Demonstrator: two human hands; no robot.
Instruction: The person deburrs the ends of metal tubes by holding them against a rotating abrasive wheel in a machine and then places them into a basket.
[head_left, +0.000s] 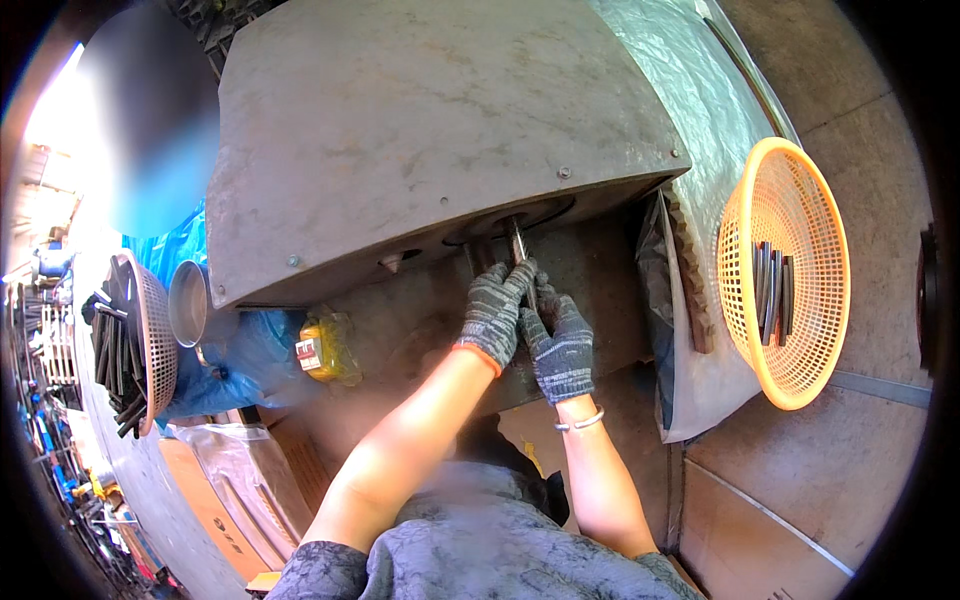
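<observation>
metal rod (517, 240) points away from your fingers (521, 276) toward the grey machine (450, 120); your left hand (493, 312) and right hand (560, 348) grasp it, left nearer the machine.

Harsh white glare floods the upper left, beside a heavily blurred patch. The silvery sheet (648, 60) and the rod (517, 240) glint; the forearms (400, 430) are brightly lit. Deep shadow lies under the hood (430, 120). Straight edges bow; the corners are black.
</observation>
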